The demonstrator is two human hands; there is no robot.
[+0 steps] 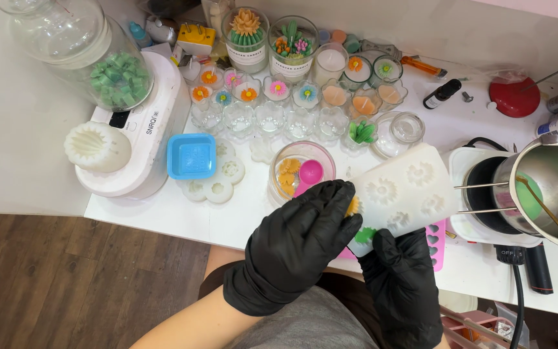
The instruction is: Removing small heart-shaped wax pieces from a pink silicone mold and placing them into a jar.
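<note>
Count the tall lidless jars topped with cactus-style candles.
2, side by side at the table's back edge: one with an orange bloom, one with green cacti. Others may be hidden.

A white, rectangular silicone mould (403,194) with flower-shaped cavities is being held tilted above the bench, its cavity face turned up towards the camera and its long side running from lower left to upper right. Several daisy-like hollows are showing empty across its surface. At its lower left end, a small yellow wax flower (354,206) and a small green wax piece (365,235) are sitting in cavities.
</note>
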